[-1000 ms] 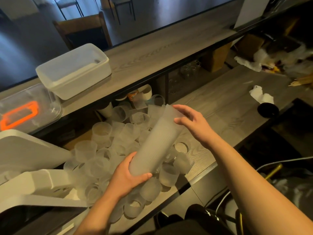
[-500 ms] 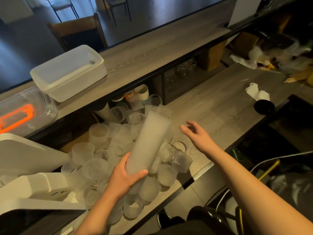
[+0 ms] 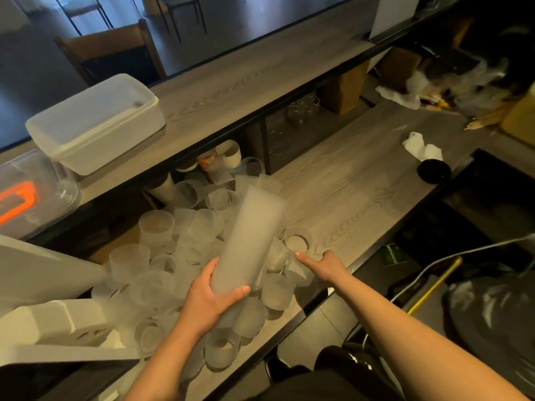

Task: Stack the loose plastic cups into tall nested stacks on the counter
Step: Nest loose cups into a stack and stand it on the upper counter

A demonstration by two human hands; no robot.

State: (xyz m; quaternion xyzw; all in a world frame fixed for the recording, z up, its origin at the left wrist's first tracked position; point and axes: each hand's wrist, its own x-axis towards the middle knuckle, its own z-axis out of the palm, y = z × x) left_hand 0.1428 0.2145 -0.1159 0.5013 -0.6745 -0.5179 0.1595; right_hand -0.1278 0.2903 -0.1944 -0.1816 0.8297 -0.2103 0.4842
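Note:
A tall nested stack of frosted plastic cups (image 3: 254, 233) leans up and to the right over the pile. My left hand (image 3: 208, 302) grips it near its lower end. Several loose frosted cups (image 3: 156, 227) lie jumbled on the grey wooden counter (image 3: 362, 198), some upright, some on their sides. My right hand (image 3: 327, 266) is down at the pile's right edge, thumb stretched over a ribbed cup (image 3: 298, 272) lying on its side. An upright cup (image 3: 298, 243) stands just beyond it. The right hand's fingertips are hidden behind the cups.
A white lidded tub (image 3: 95, 125) and a clear box with an orange handle (image 3: 26, 195) sit on the raised shelf (image 3: 260, 73). White appliance parts (image 3: 43, 270) crowd the left. Crumpled tissue (image 3: 422, 147) and a black round lid (image 3: 433, 171) lie at the counter's right.
My right hand left the top of the stack and dropped to the loose cups at the pile's right edge. The left hand kept its hold while the stack swung more upright.

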